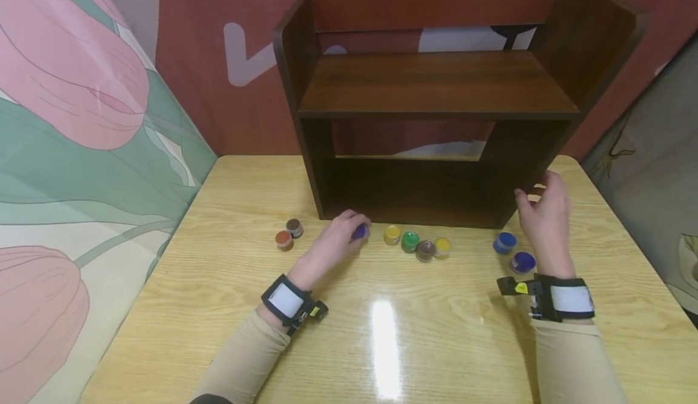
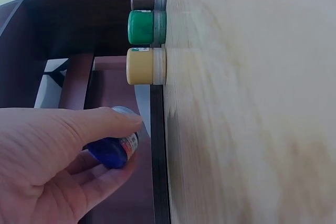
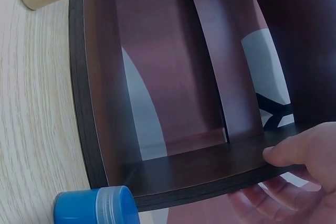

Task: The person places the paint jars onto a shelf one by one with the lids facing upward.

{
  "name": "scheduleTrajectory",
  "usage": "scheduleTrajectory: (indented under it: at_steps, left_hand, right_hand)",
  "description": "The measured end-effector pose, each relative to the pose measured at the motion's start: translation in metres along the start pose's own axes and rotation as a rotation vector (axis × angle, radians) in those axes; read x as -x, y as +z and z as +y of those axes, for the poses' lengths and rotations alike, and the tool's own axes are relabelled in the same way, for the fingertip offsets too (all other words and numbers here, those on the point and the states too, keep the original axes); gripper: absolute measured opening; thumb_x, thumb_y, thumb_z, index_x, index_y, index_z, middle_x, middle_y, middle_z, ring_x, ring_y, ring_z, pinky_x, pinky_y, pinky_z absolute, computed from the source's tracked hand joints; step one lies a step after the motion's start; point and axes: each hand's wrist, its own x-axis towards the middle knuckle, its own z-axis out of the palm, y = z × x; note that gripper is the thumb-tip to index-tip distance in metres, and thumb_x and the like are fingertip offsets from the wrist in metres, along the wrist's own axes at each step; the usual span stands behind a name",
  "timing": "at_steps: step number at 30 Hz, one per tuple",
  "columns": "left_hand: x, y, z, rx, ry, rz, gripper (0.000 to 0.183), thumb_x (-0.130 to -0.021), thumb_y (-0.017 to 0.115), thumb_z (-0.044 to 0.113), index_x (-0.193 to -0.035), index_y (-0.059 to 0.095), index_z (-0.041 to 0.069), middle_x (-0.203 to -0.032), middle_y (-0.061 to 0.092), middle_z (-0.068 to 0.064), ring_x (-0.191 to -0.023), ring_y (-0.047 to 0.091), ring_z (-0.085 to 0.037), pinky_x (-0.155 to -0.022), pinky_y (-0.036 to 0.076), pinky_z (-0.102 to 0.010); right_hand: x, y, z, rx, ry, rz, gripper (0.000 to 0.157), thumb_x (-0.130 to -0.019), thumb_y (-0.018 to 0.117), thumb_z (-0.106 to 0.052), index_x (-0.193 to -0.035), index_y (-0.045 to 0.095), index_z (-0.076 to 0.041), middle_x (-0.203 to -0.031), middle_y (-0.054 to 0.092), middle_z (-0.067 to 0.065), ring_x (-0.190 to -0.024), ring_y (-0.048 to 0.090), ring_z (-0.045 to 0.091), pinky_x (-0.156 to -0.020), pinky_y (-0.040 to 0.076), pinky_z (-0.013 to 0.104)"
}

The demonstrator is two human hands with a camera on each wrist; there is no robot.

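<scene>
My left hand (image 1: 339, 234) pinches a small dark blue paint jar (image 2: 111, 151) between thumb and fingers, just in front of the shelf's lower front edge. The dark brown wooden shelf (image 1: 438, 83) stands upright on the table, with two levels. At its right side panel, my right hand (image 1: 547, 225) holds the edge, thumb on the inner side and fingers around the outside, as the right wrist view shows. Nearest to that hand are a blue jar (image 1: 505, 242) and a dark blue jar (image 1: 523, 262). To the right of the held jar are a yellow jar (image 1: 392, 234) and a green jar (image 1: 410, 241).
A brown jar (image 1: 425, 251) and another yellow jar (image 1: 443, 247) continue the middle row. Left of my left hand sit a dark brown jar (image 1: 294, 228) and an orange-brown jar (image 1: 284, 240). Printed fabric (image 1: 218, 89) hangs behind the wooden table (image 1: 436, 331).
</scene>
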Motion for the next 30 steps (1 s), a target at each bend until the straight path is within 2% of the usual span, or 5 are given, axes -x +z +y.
scheduleTrajectory:
  at_steps: [4, 7, 15, 22, 30]
  left_hand:
    - [-0.0009, -0.0005, 0.0007, -0.004, -0.01, 0.012, 0.03, -0.089, 0.07, 0.016, -0.118, 0.067, 0.012, -0.112, 0.066, -0.008, -0.104, 0.065, -0.021, -0.087, 0.057, -0.034]
    - [-0.0016, -0.0008, 0.001, -0.028, -0.01, 0.029, 0.029, -0.088, 0.071, 0.016, -0.117, 0.067, 0.013, -0.109, 0.069, -0.007, -0.102, 0.065, -0.021, -0.086, 0.056, -0.033]
    - [-0.0021, -0.0021, 0.001, -0.048, -0.017, 0.091, 0.03, -0.083, 0.075, 0.016, -0.111, 0.068, 0.009, -0.1, 0.073, -0.007, -0.106, 0.061, -0.026, -0.086, 0.056, -0.036]
    - [-0.0017, -0.0023, 0.0007, 0.0, -0.039, 0.075, 0.029, -0.084, 0.075, 0.018, -0.11, 0.065, 0.01, -0.099, 0.071, -0.007, -0.093, 0.066, -0.021, -0.077, 0.057, -0.03]
    - [-0.0013, -0.0019, 0.0007, 0.04, -0.025, 0.051, 0.031, -0.085, 0.074, 0.015, -0.115, 0.067, 0.008, -0.103, 0.073, -0.008, -0.09, 0.069, -0.017, -0.075, 0.057, -0.026]
  right_hand:
    - [-0.0004, -0.0003, 0.0008, -0.007, -0.007, -0.002, 0.048, -0.095, 0.056, -0.017, -0.138, 0.044, 0.002, -0.129, 0.053, 0.023, -0.111, 0.059, 0.038, -0.077, 0.045, 0.024]
    - [-0.0005, -0.0003, 0.0011, -0.009, -0.009, -0.004, 0.048, -0.095, 0.056, -0.017, -0.138, 0.044, 0.001, -0.129, 0.053, 0.023, -0.111, 0.059, 0.038, -0.076, 0.043, 0.021]
    - [-0.0005, -0.0005, 0.0016, -0.007, 0.005, -0.019, 0.05, -0.096, 0.054, -0.019, -0.141, 0.042, 0.001, -0.132, 0.052, 0.025, -0.114, 0.056, 0.04, -0.088, 0.05, 0.048]
    - [-0.001, 0.0, 0.0019, -0.005, 0.003, -0.017, 0.051, -0.096, 0.054, -0.019, -0.141, 0.041, 0.002, -0.132, 0.052, 0.026, -0.114, 0.056, 0.043, -0.087, 0.05, 0.045]
    - [0.0001, -0.0013, 0.0004, -0.016, 0.009, -0.025, 0.05, -0.097, 0.053, -0.018, -0.142, 0.04, 0.001, -0.133, 0.051, 0.025, -0.116, 0.056, 0.04, -0.09, 0.049, 0.056]
